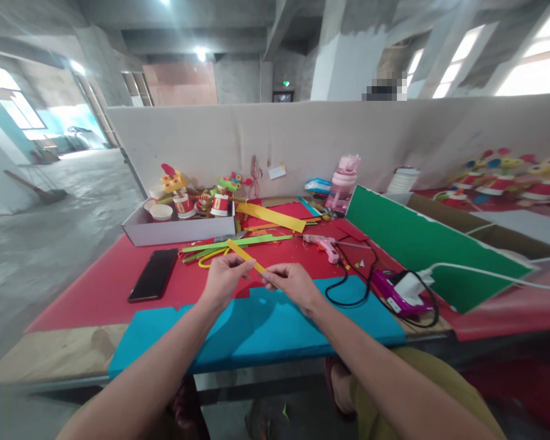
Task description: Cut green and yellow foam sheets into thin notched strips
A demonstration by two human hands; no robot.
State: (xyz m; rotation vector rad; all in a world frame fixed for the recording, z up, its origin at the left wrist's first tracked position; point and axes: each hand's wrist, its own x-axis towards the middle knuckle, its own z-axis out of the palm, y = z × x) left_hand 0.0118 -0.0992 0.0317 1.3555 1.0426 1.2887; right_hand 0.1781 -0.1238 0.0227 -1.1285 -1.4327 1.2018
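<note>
A narrow yellow strip [244,253] is held in the air above the blue sheet at the table's front. My left hand [225,278] pinches it near its middle, and its upper end points away to the left. My right hand [293,282] pinches the lower right end. Just beyond the hands lie green strips [261,239] and a yellow looped piece [205,261] on the red sheet [96,272]. A wider yellow strip [275,216] is farther back. The pink glue gun [323,244] rests right of the strips.
A black phone [153,275] lies at left. Behind it stands a white box [178,232] with cups and figures. On the right are a purple power strip [401,296], black cables, a green-sided box [421,244] and a pink bottle [343,183]. A white partition [211,134] runs behind.
</note>
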